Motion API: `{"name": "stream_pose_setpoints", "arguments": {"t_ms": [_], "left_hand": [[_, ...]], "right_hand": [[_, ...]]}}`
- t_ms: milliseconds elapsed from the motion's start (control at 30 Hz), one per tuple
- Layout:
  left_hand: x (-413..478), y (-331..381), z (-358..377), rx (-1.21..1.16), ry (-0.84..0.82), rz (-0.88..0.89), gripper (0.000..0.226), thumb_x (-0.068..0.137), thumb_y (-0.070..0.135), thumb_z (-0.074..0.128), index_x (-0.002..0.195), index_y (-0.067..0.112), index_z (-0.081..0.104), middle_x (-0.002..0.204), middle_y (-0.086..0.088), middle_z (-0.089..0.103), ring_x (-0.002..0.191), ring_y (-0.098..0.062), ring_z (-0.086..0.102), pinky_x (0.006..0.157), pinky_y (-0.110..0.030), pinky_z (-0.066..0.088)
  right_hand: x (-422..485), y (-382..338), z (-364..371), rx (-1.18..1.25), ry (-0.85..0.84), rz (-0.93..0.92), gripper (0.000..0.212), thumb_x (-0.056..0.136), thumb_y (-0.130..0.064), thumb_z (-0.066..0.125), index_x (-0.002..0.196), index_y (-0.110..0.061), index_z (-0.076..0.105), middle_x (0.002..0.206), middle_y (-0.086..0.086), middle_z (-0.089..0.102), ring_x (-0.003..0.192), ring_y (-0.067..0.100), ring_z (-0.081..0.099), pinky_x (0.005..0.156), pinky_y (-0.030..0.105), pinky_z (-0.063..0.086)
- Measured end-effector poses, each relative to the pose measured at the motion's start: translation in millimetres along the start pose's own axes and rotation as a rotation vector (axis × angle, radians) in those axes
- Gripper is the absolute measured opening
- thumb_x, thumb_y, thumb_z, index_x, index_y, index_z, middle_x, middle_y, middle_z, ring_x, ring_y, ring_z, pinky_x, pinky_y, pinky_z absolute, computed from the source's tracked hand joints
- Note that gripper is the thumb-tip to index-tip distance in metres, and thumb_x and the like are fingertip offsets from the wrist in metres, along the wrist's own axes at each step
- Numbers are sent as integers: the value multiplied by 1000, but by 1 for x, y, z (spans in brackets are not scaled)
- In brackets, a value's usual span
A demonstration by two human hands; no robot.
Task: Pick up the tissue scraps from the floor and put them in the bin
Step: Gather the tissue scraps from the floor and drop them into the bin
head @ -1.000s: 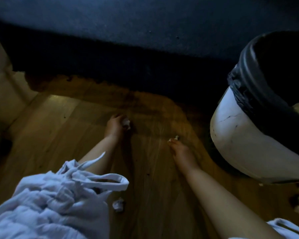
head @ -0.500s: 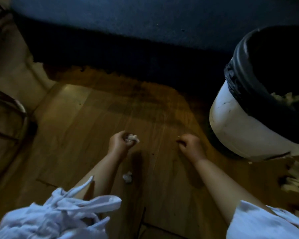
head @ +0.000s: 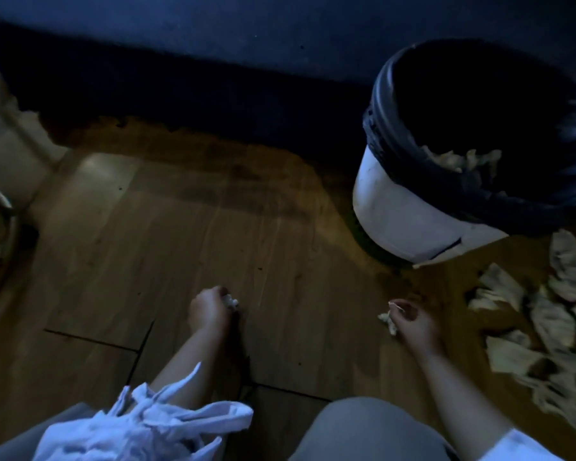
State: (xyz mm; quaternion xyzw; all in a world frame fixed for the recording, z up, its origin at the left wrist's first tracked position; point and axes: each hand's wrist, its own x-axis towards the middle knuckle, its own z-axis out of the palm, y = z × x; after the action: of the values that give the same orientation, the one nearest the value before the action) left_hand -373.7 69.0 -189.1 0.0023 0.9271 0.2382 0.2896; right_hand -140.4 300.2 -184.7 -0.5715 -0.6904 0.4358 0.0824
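Two tissue scraps are off the floor already, one in each of the person's hands. The left hand is curled tight around a small white scrap that peeks out past the knuckles, low over the wooden floor. The right hand pinches a pale, crumpled scrap between thumb and fingers, the paper hanging out to the left of the hand. Many more crumpled tissues lie heaped on the floor near its right edge, just beside the right hand and in front of the bin. That bin is white with a black liner folded over the rim, and some tissue sits inside it. A dark blue rug covers the far side of the floor. White bunched cloth hangs at the person's left forearm, and a grey-clad knee shows at the bottom.
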Motion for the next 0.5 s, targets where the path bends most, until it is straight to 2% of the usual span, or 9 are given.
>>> {"name": "stream_pose_setpoints", "arguments": {"t_ms": [67,100,167,200,300,400,500], "left_hand": [[-5,4,0,57,55,-3,23,94,11,46,110,14,62,112,-11,63,104,-29,58,93,-44,48],[-7,5,1,57,63,-25,25,94,11,45,112,14,62,115,-13,61,106,-31,56,94,-44,47],[-9,6,3,51,51,-22,27,94,9,44,116,10,59,118,-16,58,108,-32,55,95,-44,47],[-9,7,6,58,36,-9,27,94,8,44,117,8,58,119,-17,57,108,-32,54,95,-44,47],[-16,13,8,50,41,43,24,94,7,45,114,2,57,120,-19,53,107,-32,55,93,-39,46],[-24,18,12,-2,14,61,23,93,7,48,113,0,57,118,-18,54,105,-30,56,88,-35,45],[-33,36,13,-142,-74,42,28,89,6,57,116,1,56,110,-11,59,104,-27,60,94,-41,49]], "right_hand": [[-5,7,-4,16,-61,60,13,86,0,59,98,5,64,104,18,66,79,8,65,65,11,44],[-7,11,-4,26,-88,77,15,85,3,59,99,7,64,109,21,65,85,11,66,67,10,43],[-10,15,-2,17,-114,101,18,84,8,58,101,10,64,117,23,62,110,30,59,81,20,40],[-11,15,-1,-5,-129,93,18,84,9,57,101,11,64,118,23,62,115,33,56,84,23,39],[-10,13,4,-92,-164,14,18,84,9,57,99,10,66,115,23,63,114,35,56,91,26,42],[-8,12,9,-93,-149,13,18,84,10,56,99,10,65,100,14,62,108,35,58,79,13,43],[-2,9,10,-45,-148,17,20,83,13,56,101,10,63,113,23,61,112,34,58,88,24,41]]}}
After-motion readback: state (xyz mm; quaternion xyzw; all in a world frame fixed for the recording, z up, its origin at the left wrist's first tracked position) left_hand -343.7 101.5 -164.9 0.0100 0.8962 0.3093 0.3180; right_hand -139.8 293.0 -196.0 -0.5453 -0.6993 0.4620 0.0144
